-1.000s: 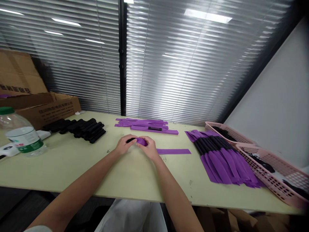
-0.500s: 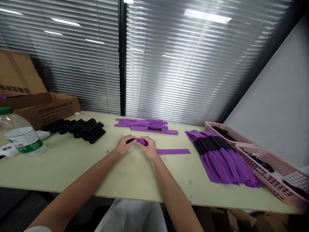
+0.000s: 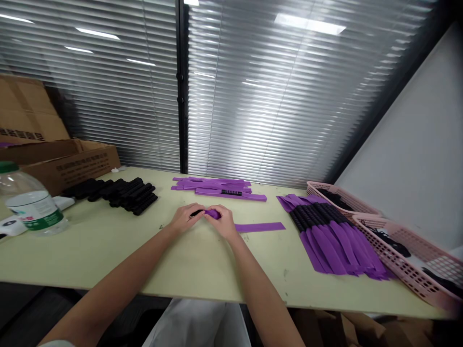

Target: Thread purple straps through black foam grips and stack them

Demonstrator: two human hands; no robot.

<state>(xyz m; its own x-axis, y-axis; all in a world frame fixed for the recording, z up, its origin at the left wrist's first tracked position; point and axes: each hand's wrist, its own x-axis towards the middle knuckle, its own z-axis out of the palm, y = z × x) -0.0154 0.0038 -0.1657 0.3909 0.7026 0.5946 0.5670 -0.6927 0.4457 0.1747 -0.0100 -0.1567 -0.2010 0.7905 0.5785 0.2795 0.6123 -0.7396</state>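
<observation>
Near the worktop (image 3: 181, 274) centre, left hand (image 3: 184, 218) fingers grip a black sleeve (image 3: 196, 212), right hand (image 3: 224, 222) fingers a bunched purple band (image 3: 212, 213), joining judged partial; sleeved bands (image 3: 342, 246) lie toward the right edge, loose sleeves (image 3: 126, 193) left, mostly bare strips (image 3: 213, 183) by the far edge.

Flat fabric strips (image 3: 260, 227) showing solid purple | ribbed foam tubes (image 3: 126, 193) showing plain black | lattice-sided plastic baskets (image 3: 401, 255) showing pale pink

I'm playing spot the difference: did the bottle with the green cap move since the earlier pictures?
No. The bottle stands in the same spot on the table, just in front of the cardboard box, as it did before.
</observation>
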